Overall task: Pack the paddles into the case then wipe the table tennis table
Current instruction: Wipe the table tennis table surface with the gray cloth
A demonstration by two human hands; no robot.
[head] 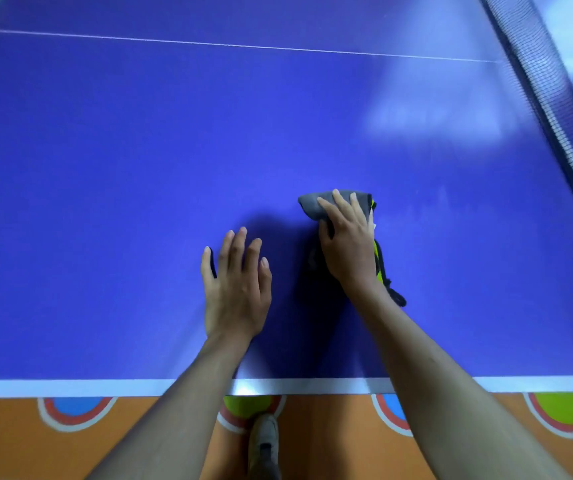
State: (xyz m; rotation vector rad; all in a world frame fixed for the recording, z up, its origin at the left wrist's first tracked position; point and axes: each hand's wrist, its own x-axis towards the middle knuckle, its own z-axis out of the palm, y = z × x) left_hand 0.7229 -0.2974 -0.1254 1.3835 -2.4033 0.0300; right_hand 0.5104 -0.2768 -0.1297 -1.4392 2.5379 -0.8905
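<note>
One blue table tennis table with a glossy top fills most of the frame, its white edge stripe running across the lower part and one thin white line crossing the upper part from left to right. One dark mesh net slants down the upper right corner of the frame. Two bare hands reach in from the bottom. The left hand, just below the centre of the frame, lies palm down on the blue surface with its fingers straight and slightly spread, holding nothing. The right hand, just to the right of it, presses palm down on one grey folded cloth; its fingers are laid over the cloth and its thumb curls round the cloth's left edge, so it grips the cloth against the table. The cloth sticks out beyond the fingertips toward the top of the frame. Under and just right of the same hand lies one dark item with yellow-green trim and a black strap, resting on the table; what it is cannot be told, as the hand covers most of it. Below the table edge, an orange floor shows four ringed coloured circles, two blue and two green, and one pale shoe at bottom centre.
</note>
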